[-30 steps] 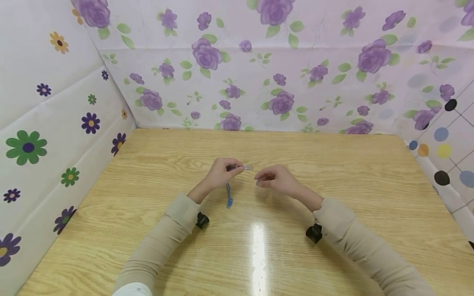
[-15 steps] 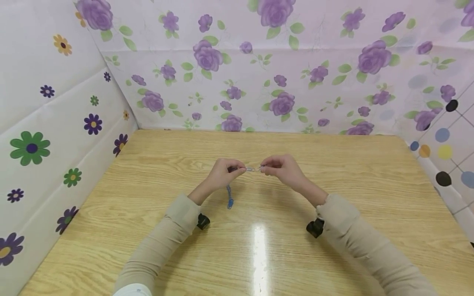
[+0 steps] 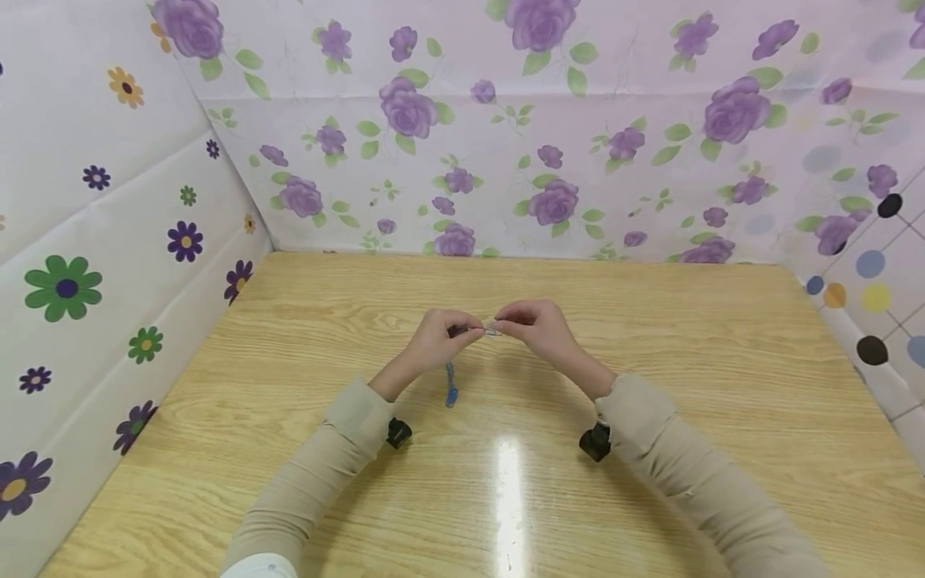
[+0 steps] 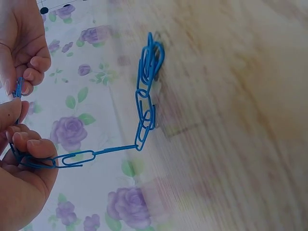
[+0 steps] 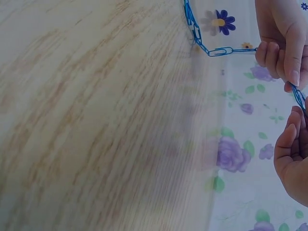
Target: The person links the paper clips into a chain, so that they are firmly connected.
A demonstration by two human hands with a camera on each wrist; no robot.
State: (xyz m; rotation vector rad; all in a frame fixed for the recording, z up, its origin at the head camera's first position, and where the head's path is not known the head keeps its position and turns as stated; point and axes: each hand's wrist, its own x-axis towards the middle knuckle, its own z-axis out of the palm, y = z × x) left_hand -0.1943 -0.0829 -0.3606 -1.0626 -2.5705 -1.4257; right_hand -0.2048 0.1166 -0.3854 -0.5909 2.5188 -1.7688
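Note:
My left hand [image 3: 437, 340] pinches the end of a chain of linked blue paper clips [image 4: 79, 158]. The chain runs out under its curled fingers, and the far part [image 3: 451, 389] hangs down toward the table. Close against it from the right, my right hand [image 3: 543, 333] pinches a paper clip [image 4: 19, 86] between thumb and fingers. In the right wrist view, blue wire [image 5: 299, 97] spans the small gap between both hands' fingertips. Fingertips partly cover these clips, and I cannot tell whether the two are linked.
Both hands are above a wooden table [image 3: 361, 498] with a bright glare streak near its front. Flower-printed sheeting [image 3: 491, 160] stands along the back and left, a dotted sheet [image 3: 889, 321] on the right. Black wrist cameras [image 3: 596, 441] sit below the sleeves.
My right hand has risen with its paper clip and moved left, bringing the clip up to the chain's end at the left fingertips. My left hand has stayed nearly in place.

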